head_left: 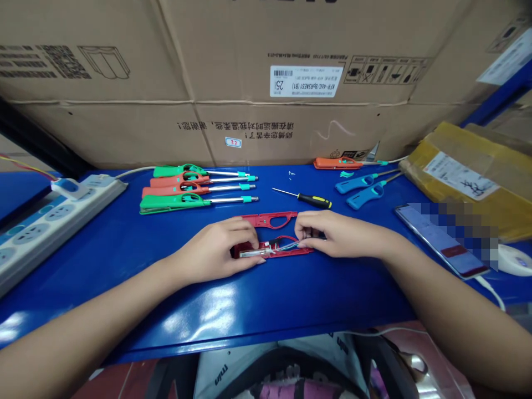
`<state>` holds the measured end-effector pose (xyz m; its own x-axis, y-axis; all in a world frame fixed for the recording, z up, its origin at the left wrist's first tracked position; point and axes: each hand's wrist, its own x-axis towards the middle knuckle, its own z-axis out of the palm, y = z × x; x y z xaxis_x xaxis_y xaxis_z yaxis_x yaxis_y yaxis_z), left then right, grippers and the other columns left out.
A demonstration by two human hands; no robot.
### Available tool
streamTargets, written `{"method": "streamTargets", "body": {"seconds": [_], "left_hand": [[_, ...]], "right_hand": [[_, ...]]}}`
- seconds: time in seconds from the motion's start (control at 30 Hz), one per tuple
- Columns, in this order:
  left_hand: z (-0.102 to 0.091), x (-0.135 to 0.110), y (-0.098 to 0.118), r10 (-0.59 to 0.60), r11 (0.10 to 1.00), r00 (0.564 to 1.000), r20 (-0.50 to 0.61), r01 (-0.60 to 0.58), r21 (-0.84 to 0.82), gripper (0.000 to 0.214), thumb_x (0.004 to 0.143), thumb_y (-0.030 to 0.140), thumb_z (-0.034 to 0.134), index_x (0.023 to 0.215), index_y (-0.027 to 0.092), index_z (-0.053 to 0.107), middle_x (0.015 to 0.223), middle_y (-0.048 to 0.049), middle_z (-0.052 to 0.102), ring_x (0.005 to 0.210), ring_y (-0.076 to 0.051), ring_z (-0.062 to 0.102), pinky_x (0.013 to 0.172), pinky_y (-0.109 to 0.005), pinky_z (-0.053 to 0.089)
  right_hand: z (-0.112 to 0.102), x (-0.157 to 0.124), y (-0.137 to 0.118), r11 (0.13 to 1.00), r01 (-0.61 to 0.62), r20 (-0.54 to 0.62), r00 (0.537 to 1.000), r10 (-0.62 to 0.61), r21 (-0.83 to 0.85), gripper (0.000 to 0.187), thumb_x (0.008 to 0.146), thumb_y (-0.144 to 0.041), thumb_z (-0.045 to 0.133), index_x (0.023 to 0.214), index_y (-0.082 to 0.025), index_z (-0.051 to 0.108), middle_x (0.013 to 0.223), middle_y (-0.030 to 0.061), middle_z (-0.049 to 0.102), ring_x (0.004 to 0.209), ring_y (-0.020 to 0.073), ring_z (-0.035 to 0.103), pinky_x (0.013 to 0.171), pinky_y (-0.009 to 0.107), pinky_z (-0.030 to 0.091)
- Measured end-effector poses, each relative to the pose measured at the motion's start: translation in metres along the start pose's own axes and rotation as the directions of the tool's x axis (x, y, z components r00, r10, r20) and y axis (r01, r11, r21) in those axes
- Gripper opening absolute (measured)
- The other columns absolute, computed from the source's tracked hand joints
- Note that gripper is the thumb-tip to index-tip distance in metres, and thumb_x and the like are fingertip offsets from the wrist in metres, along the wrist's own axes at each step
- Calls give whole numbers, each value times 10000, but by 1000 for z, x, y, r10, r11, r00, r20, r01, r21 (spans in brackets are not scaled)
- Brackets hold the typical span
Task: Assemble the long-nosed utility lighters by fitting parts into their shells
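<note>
A red lighter half-shell (pixel 291 252) lies on the blue tabletop, its inner parts exposed: a clear fuel tank (pixel 252 252), a small black piece and thin wires. My left hand (pixel 226 244) grips the shell's left end, thumb along the near edge and fingers curled over the far side. At the other end, my right hand (pixel 322 235) pinches the wires or thin rod where they leave the shell; the fingers partly hide what is held. Just behind lies the other red shell half (pixel 274 220), with its oval handle opening.
Behind the work lies a black-and-yellow screwdriver (pixel 315 200) near tiny screws (pixel 291 174). Green and orange lighters (pixel 177 203) line the left; blue lighters (pixel 366 194) and a phone (pixel 443 238) sit right. A power strip (pixel 54 221) borders the left; cardboard (pixel 145 127) walls the back.
</note>
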<state>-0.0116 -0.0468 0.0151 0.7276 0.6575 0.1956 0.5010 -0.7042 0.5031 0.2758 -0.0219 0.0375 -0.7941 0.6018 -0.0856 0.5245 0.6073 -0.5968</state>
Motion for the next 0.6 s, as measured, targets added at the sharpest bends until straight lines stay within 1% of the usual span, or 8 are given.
{"method": "streamTargets", "body": {"seconds": [0.07,0.13,0.2,0.3,0.37,0.43,0.53,0.6], "left_hand": [[1,0,2,-15,1000,1000,-1,15,-23,211,941,389,641,897,188,687,905,-40,686,834,-165,630,777,-288,508],[2,1,4,-46,998,999,-16,46,-52,213,956,380,618,902,188,693,889,-37,691,805,-156,636,753,-276,508],[2,1,6,-83,994,995,-49,79,-80,218,966,371,602,905,186,699,867,-30,696,761,-142,635,714,-257,502],[2,2,4,-135,988,982,-130,123,-96,237,960,389,613,890,179,700,815,-14,699,669,-117,601,642,-234,479],[2,3,1,-151,987,973,-175,140,-73,238,953,402,623,917,180,700,809,-9,701,657,-115,592,631,-232,473],[3,3,-2,-140,990,975,-175,137,-30,227,956,394,616,971,184,704,852,-18,707,714,-131,617,663,-245,488],[4,3,-5,-108,992,985,-134,115,52,213,971,346,578,1032,192,712,962,-49,708,857,-172,656,755,-286,521],[3,2,-5,-92,988,987,-130,106,110,220,979,327,554,1054,197,715,1013,-64,698,927,-197,655,811,-321,530]], "right_hand": [[-1,0,0,1000,-1,-30,1000,1,5,65,958,-195,545,899,-189,570,905,24,605,763,137,536,682,256,428],[-1,1,0,1000,13,-69,998,-12,21,81,960,-243,565,898,-191,571,886,22,606,751,138,535,677,257,433],[-1,2,1,999,34,-136,990,-30,25,97,957,-269,587,899,-193,571,865,18,611,749,141,537,684,261,438],[0,4,5,996,76,-246,966,-83,-39,80,954,-254,602,908,-195,573,888,25,623,799,150,549,731,272,440],[1,5,9,991,85,-282,953,-112,-106,64,964,-242,589,925,-194,574,934,37,621,844,158,555,762,279,438],[3,7,14,984,79,-265,957,-120,-161,60,977,-236,567,941,-189,576,969,48,617,871,165,560,782,288,442],[7,8,19,974,62,-170,980,-100,-216,66,983,-224,542,984,-184,596,1010,61,621,894,176,576,805,303,457],[7,7,19,971,62,-143,985,-97,-232,83,982,-225,541,1007,-186,609,1025,63,629,907,180,588,815,309,465]]}}
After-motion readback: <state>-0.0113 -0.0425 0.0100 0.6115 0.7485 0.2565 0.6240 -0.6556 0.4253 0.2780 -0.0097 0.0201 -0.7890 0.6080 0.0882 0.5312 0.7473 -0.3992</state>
